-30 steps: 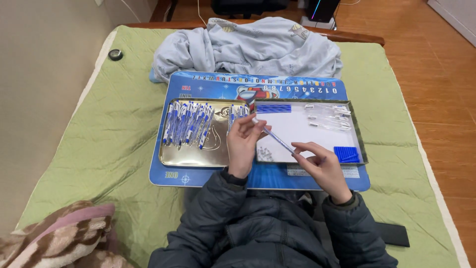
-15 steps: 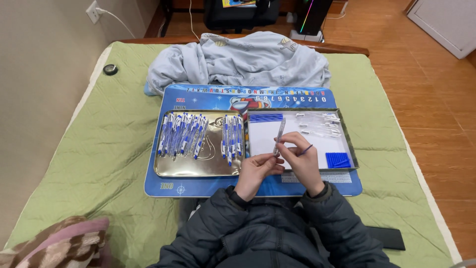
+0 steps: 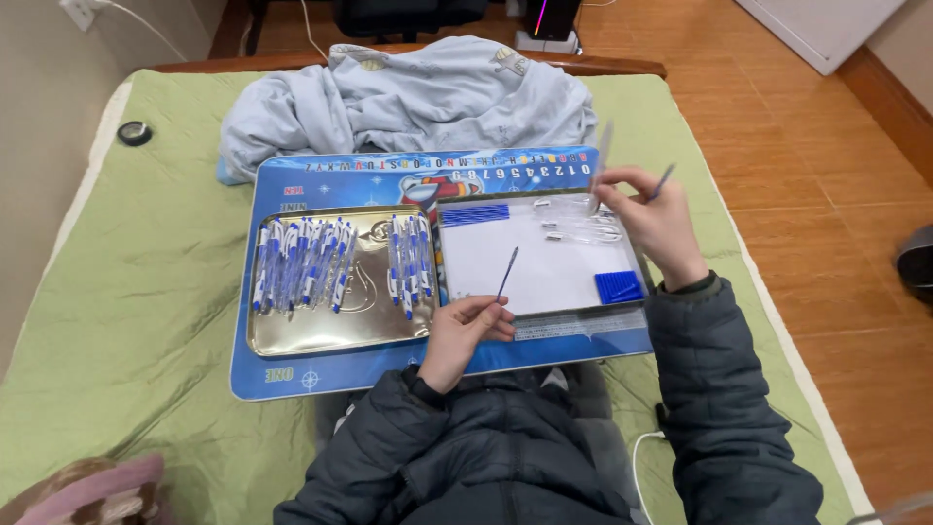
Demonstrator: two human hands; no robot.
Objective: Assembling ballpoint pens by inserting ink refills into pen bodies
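1. I see the left hand pinching a thin blue pen refill at its lower end, fingers closed on it. The refill sits over the near left part of the white tray, its long axis running up and slightly right, away from the body.
2. The right hand is raised over the far right corner of the white tray. It is closed on a clear pen barrel that stands nearly upright between thumb and fingers, and a second thin blue refill pokes out of the same fist toward the upper right.
3. The relation that counts: the left-hand refill lies to the lower left of the clear barrel, well apart from it, its free tip aimed roughly toward the tray's far side and not at the barrel. The left hand is the nearer one to the silver tray; the right is nearer to the loose clear barrels lying at the far right of the white tray.
4. A small blue block of caps rests in the white tray's near right corner, a blue strip in its far left corner.
5. Left of the white tray, touching it, the silver tray holds rows of assembled blue-and-white pens.
6. Both trays rest on a blue printed board, itself on a green bedspread, with a crumpled pale garment beyond the board.
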